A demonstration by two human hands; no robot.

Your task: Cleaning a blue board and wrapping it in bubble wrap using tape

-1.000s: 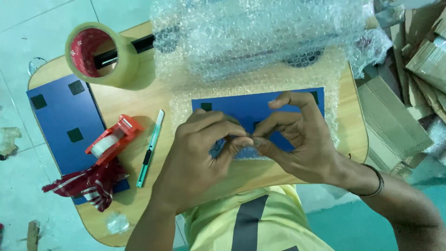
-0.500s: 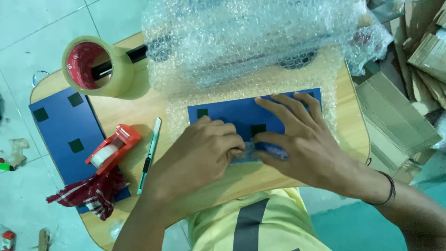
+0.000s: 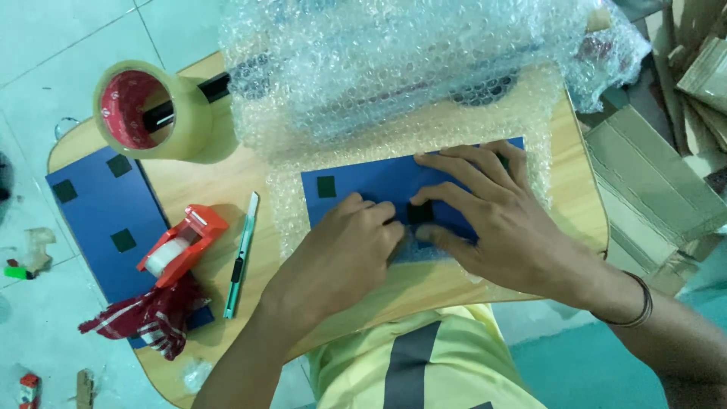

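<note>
A blue board [image 3: 363, 185] with small black squares lies on a sheet of bubble wrap [image 3: 303, 220] on the round wooden table [image 3: 250, 170]. A flap of the wrap is folded up over the board's near edge. My left hand [image 3: 341, 254] rests on that flap with fingers curled down, pressing it onto the board. My right hand [image 3: 492, 220] lies flat on the board's right half, fingers spread, thumb touching the flap beside my left fingertips. What is under the fingertips is hidden.
A big bubble wrap roll [image 3: 394, 68] fills the table's far side. At left are a large tape roll [image 3: 151, 110], a second blue board [image 3: 95, 220], a red tape dispenser [image 3: 182, 236], a utility knife [image 3: 242, 254] and a red-white cloth [image 3: 151, 322]. Cardboard pieces [image 3: 651, 189] lie at right.
Both hands were pinching together just above the board. They have come down onto it, and the right hand's fingers have spread flat.
</note>
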